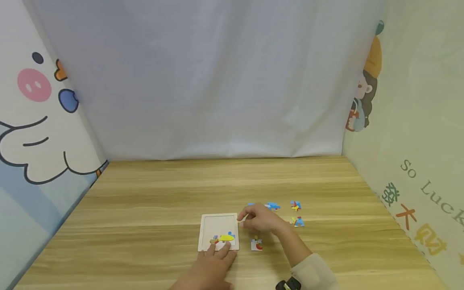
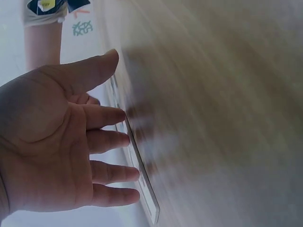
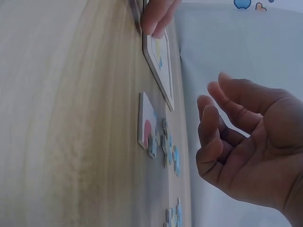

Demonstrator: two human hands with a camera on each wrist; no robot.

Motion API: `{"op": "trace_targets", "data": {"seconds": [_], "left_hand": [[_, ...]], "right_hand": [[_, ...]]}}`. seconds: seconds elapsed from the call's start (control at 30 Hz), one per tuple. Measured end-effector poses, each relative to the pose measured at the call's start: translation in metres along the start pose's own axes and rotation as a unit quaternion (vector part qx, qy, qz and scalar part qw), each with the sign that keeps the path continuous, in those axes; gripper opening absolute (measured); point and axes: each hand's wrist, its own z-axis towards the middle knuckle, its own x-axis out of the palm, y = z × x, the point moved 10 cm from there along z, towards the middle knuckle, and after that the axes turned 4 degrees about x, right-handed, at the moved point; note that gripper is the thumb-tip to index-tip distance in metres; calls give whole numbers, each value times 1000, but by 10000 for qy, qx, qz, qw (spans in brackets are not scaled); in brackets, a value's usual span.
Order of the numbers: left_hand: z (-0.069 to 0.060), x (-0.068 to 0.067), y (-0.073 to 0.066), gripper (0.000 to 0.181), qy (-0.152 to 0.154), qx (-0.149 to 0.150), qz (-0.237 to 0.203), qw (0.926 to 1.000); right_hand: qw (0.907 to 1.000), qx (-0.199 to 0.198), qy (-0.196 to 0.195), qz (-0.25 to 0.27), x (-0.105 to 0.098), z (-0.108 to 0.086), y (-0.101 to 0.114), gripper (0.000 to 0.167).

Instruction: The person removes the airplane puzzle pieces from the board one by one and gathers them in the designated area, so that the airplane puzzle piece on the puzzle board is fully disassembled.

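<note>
A square wooden puzzle tray lies on the table, with joined puzzle pieces showing a yellow shape along its near side. My left hand rests its outstretched fingers on the tray's near edge and on these pieces. In the left wrist view the left palm faces the camera. Just over the tray's right edge hovers my right hand, fingers loosely bent. The right wrist view shows its thumb and fingers apart, with nothing between them. Beside the tray lies a white piece with a red patch.
More loose pieces lie right of the tray: a blue one, one with red and yellow and another blue one. The right hand partly covers a further blue piece. A grey-white curtain hangs behind the wooden table.
</note>
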Motion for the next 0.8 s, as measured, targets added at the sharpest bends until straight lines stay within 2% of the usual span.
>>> {"op": "trace_targets", "data": {"seconds": [0.23, 0.37, 0.5, 0.6, 0.8], "left_hand": [[2, 2, -2, 77, -19, -66, 237, 9997], [3, 6, 2, 76, 166, -233, 140, 9995], [3, 11, 8, 75, 423, -457, -20, 9981], [3, 12, 10, 76, 491, -458, -36, 9977], [2, 10, 11, 75, 357, -283, -31, 9990]], "right_hand": [[9998, -113, 124, 77, 10, 13, 4, 15], [9995, -156, 227, 148, 17, 20, 4, 15], [9986, -359, 377, 106, 26, 29, 8, 16], [9973, -485, 547, -73, 35, 36, 11, 15], [9924, -564, 869, -661, 56, 48, 14, 15]]}}
